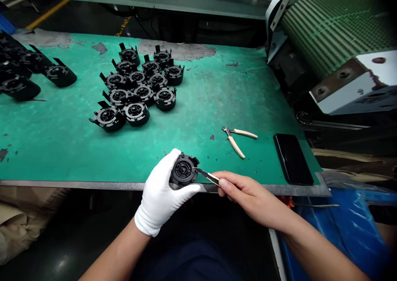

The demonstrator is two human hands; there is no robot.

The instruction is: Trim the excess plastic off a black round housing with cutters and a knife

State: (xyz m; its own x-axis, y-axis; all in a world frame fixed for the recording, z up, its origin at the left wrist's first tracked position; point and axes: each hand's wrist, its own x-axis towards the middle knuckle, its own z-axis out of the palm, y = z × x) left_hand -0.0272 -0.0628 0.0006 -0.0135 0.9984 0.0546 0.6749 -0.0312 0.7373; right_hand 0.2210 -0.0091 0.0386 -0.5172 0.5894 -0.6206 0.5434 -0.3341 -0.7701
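My left hand [164, 193], in a white glove, grips a round black plastic part [183, 170] by its rim, just above the table's front edge. Rings and a small hub show on its upward face, and a tab stands out at the upper right. In my bare right hand [238, 190] is a slim craft knife [208, 176] with a pale and dark handle. Its thin pointed tip reaches the right side of the part's face; whether it touches is too fine to tell.
Wire nippers [233, 138] with cream handles lie spread on the green table [201, 119], left of a black phone [293, 159]. Several similar black parts [135, 111] stand grouped behind my left hand, with taller black ones [60, 73] at far left. A green conveyor belt [338, 24] rises at right.
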